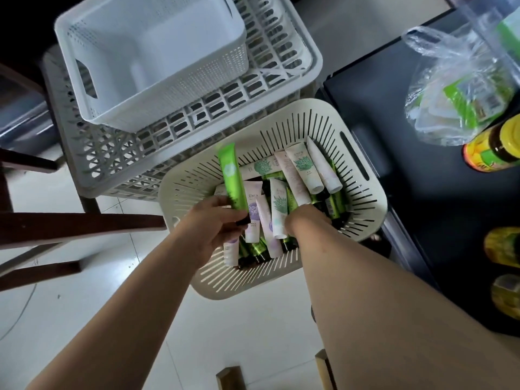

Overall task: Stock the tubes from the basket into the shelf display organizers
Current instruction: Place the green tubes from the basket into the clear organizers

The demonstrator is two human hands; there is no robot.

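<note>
A cream slotted basket (363,192) sits on the floor, holding several tubes, white ones with green or purple prints (298,167) and dark green ones (334,206). My left hand (208,223) grips a bright green tube (232,178) by its black cap end, the tube pointing up over the basket's left rim. My right hand (305,218) reaches down among the tubes at the basket's middle. Its fingers are hidden under the wrist, so I cannot tell whether they hold anything.
An empty white perforated bin (157,60) rests on a grey lattice crate (107,153) behind the basket. A black shelf (422,136) at right carries a plastic bag (461,88) and yellow-labelled bottles (495,147). Dark wooden furniture bars (78,225) cross at left.
</note>
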